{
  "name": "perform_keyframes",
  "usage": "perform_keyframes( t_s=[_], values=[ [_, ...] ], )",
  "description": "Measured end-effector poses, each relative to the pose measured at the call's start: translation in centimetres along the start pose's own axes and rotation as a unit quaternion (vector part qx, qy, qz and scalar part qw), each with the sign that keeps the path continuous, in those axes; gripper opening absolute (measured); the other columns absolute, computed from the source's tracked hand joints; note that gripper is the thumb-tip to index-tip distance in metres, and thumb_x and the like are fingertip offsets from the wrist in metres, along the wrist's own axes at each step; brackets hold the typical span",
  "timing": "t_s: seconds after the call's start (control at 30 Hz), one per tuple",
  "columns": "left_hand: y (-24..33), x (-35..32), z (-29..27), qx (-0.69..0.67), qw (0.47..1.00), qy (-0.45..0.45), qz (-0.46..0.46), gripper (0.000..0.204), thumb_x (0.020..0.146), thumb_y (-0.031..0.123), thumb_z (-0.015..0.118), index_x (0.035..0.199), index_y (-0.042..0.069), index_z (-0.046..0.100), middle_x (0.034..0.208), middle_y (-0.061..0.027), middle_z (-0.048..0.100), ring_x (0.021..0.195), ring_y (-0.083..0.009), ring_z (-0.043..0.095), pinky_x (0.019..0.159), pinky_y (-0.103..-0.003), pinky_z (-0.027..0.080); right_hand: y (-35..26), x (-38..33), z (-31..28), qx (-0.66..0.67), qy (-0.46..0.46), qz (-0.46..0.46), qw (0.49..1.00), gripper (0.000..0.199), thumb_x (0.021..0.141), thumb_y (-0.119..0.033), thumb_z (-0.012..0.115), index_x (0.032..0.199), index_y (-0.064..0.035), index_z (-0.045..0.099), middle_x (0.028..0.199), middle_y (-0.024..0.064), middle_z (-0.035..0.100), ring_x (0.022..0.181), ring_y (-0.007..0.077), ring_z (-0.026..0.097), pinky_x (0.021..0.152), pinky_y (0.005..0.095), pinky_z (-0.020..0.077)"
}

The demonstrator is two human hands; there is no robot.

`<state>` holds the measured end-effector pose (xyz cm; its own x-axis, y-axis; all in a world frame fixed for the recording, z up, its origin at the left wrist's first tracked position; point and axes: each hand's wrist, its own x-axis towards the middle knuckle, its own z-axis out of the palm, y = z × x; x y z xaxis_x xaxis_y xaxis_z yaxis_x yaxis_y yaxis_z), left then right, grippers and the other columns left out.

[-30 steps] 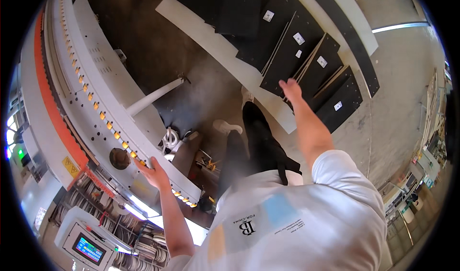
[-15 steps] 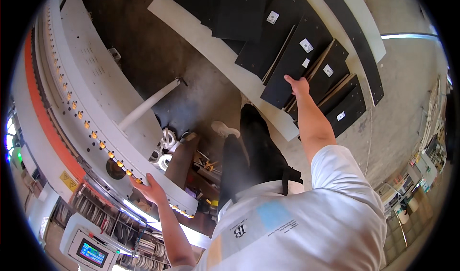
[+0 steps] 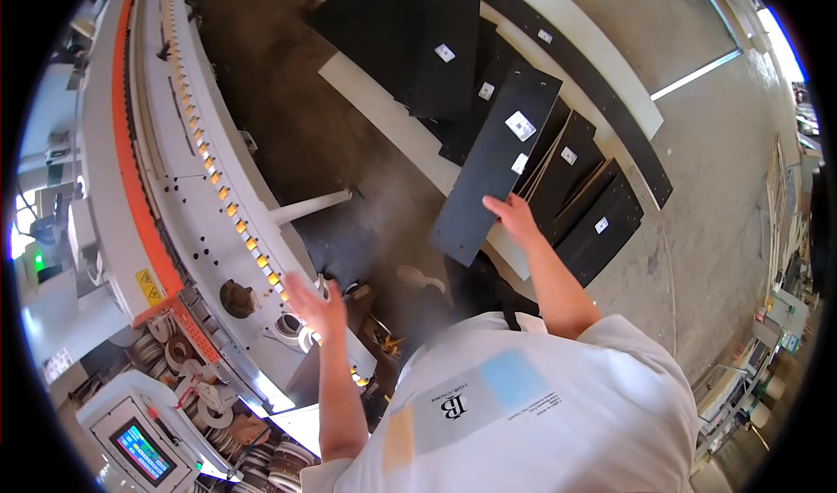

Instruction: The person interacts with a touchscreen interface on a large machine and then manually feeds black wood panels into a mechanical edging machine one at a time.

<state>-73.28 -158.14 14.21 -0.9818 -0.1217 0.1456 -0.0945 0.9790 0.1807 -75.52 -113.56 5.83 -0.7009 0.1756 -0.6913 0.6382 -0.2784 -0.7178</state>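
My right hand [image 3: 516, 217] grips the edge of a long black panel [image 3: 493, 157], the thumb lying on its top face. The panel is tilted and has two white labels and small holes near its ends. Below it lie more labelled black panels [image 3: 571, 153], fanned out in overlapping piles. My left hand [image 3: 318, 306] is slightly blurred and holds nothing. Its fingers are apart, over the near end of the machine's row of yellow rollers [image 3: 251, 244].
To the left runs a long white machine [image 3: 187, 210] with an orange strip [image 3: 139, 144]. A control screen [image 3: 142, 449] and rolls of edging strip [image 3: 209, 401] are at lower left. A pale support arm [image 3: 312, 206] juts from the machine. A long white board [image 3: 384, 109] lies beneath the panels.
My right hand has raised the black panel off the pile and brought it left and nearer to me. My left hand has come off the roller edge and shifted right.
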Motion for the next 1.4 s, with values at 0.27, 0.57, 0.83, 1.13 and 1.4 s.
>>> perform_keyframes(
  t_s=[0.27, 0.57, 0.83, 1.13, 1.4],
  values=[
    [13.1, -0.9, -6.6, -0.185, 0.96, -0.065, 0.198, 0.101, 0.063, 0.037, 0.091, 0.146, 0.003, 0.043, 0.158, -0.0256, 0.033, 0.142, -0.0443, 0.037, 0.115, -0.056, 0.032, -2.7, -11.5, 13.2, 0.047, -0.139, -0.107, 0.983, 0.037, 0.091, -0.014, 0.077, 0.123, 0.0012, 0.067, 0.115, 0.0058, 0.071, 0.106, 0.0149, 0.065, 0.093, 0.0318, 0.0518],
    [3.9, -4.5, -12.5, -0.261, 0.944, 0.107, 0.169, 0.094, 0.057, 0.028, 0.092, 0.138, 0.009, 0.049, 0.15, -0.0286, 0.04, 0.133, -0.0472, 0.042, 0.107, -0.057, 0.036, -3.7, -19.8, 22.0, 0.085, -0.223, -0.138, 0.961, 0.03, 0.089, -0.011, 0.078, 0.115, 0.0018, 0.07, 0.11, 0.0058, 0.072, 0.101, 0.013, 0.066, 0.089, 0.0283, 0.0514],
    [-5.4, -11.6, -14.5, -0.238, 0.956, 0.107, 0.134, 0.084, 0.054, 0.022, 0.089, 0.13, 0.012, 0.055, 0.146, -0.0262, 0.045, 0.129, -0.0468, 0.044, 0.107, -0.057, 0.037, -14.2, -14.7, 20.5, 0.205, -0.134, -0.235, 0.941, 0.023, 0.095, -0.024, 0.073, 0.109, -0.0055, 0.071, 0.101, 0.0047, 0.074, 0.088, 0.0152, 0.071, 0.078, 0.0314, 0.0565],
    [-14.0, -19.0, -13.4, -0.164, 0.98, 0.061, -0.1, 0.078, 0.056, 0.027, 0.089, 0.127, 0.018, 0.059, 0.151, -0.018, 0.044, 0.134, -0.0414, 0.042, 0.112, -0.053, 0.034, -6.9, -13.4, 20.3, 0.061, -0.1, -0.151, 0.982, 0.028, 0.1, -0.039, 0.065, 0.109, -0.0127, 0.07, 0.089, -0.0057, 0.067, 0.081, 0.0065, 0.063, 0.071, 0.0243, 0.0504],
    [-23.3, -23.0, -10.8, -0.098, 0.945, 0.121, -0.288, 0.077, 0.056, 0.03, 0.089, 0.128, 0.019, 0.062, 0.148, -0.0193, 0.046, 0.134, -0.0411, 0.044, 0.113, -0.051, 0.034, 5.4, -13.3, 17.1, -0.208, -0.128, -0.06, 0.968, 0.024, 0.098, -0.03, 0.068, 0.104, -0.0078, 0.072, 0.088, -0.002, 0.068, 0.075, 0.0076, 0.063, 0.065, 0.0258, 0.0522]
  ],
)
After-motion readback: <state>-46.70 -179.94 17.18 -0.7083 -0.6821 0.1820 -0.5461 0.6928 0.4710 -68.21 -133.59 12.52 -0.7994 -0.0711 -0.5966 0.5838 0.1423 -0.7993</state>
